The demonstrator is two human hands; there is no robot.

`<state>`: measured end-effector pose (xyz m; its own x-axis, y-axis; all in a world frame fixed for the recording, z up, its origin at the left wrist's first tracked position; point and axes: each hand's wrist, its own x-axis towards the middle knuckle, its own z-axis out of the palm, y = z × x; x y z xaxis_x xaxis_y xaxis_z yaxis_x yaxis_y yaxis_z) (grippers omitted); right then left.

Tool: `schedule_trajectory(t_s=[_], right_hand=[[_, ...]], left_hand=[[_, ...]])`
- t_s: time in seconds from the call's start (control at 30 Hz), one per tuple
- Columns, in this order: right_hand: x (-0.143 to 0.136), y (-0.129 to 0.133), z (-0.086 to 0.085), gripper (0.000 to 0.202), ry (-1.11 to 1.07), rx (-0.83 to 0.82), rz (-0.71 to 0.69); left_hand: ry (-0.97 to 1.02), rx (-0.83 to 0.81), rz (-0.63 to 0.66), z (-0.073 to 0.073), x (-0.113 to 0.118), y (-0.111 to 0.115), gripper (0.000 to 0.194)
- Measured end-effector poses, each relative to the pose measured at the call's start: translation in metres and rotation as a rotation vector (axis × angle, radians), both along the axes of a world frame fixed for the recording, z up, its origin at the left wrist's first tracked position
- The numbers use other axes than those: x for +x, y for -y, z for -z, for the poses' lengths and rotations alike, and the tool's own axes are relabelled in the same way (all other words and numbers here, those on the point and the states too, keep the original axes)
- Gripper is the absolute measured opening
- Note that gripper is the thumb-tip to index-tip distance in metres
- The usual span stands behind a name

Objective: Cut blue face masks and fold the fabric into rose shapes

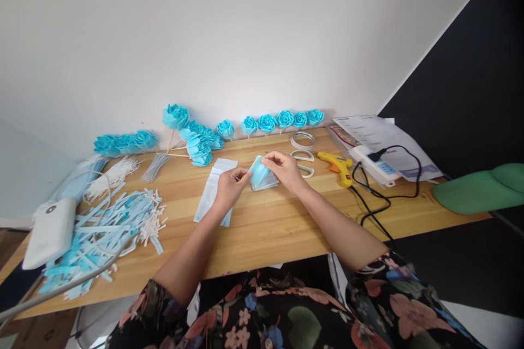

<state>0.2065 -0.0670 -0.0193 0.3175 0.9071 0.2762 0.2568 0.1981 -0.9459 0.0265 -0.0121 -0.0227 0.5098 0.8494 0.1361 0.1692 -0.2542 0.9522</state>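
My left hand (230, 186) and my right hand (285, 168) meet over the middle of the table. Both pinch a small light-blue piece of mask fabric (258, 171), the left at its lower left edge and the right at its top right corner. Under it lies a small stack of pale fabric pieces (270, 181), partly covered by my right hand. Beside my left hand, long whitish-blue fabric strips (209, 190) lie flat, partly hidden behind the wrist. White-handled scissors (305, 156) rest just right of my right hand, their blades mostly out of sight.
Blue fabric roses (267, 123) line the wall. A yellow glue gun (339, 167), its cord, a power strip (375, 168) and papers (393, 139) are right, near a green object (477, 192). Fabric scraps (102, 234), wires (155, 167) and a white device (51, 232) are left. A tape roll (303, 147) lies behind.
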Motion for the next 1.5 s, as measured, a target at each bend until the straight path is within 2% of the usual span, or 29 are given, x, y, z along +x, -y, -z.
schedule_trajectory(t_s=[0.17,0.33,0.53,0.63,0.8,0.97,1.17,1.3,1.5], right_hand=[[0.000,0.000,0.001,0.028,-0.008,0.007,-0.081],[0.000,0.001,0.001,0.024,0.057,0.037,-0.062],[-0.008,0.005,-0.006,0.016,0.213,0.061,-0.117],[-0.012,0.007,-0.009,0.014,0.249,0.078,-0.158],[-0.012,0.009,-0.009,0.051,0.149,-0.009,-0.237],[-0.010,0.006,-0.005,0.049,0.147,-0.017,-0.182],[-0.004,-0.001,0.004,0.050,0.084,0.019,-0.170],[-0.004,-0.001,0.004,0.049,0.083,0.016,-0.139],[-0.005,-0.002,0.006,0.048,0.083,0.006,-0.153]], left_hand=[[-0.015,0.001,0.017,0.000,0.000,0.002,0.027],[-0.013,-0.014,0.038,0.001,0.001,0.002,0.026],[0.067,0.020,0.064,-0.010,0.002,0.006,0.024],[0.093,0.006,0.054,-0.010,0.001,0.007,0.026],[0.223,-0.098,0.011,-0.001,0.001,0.002,0.025],[0.348,-0.212,-0.031,-0.001,0.000,-0.003,0.024],[0.330,-0.175,-0.132,-0.005,-0.003,-0.007,0.025],[0.350,-0.220,-0.124,-0.002,-0.003,-0.009,0.029],[0.416,-0.281,-0.041,-0.002,0.000,-0.006,0.031]])
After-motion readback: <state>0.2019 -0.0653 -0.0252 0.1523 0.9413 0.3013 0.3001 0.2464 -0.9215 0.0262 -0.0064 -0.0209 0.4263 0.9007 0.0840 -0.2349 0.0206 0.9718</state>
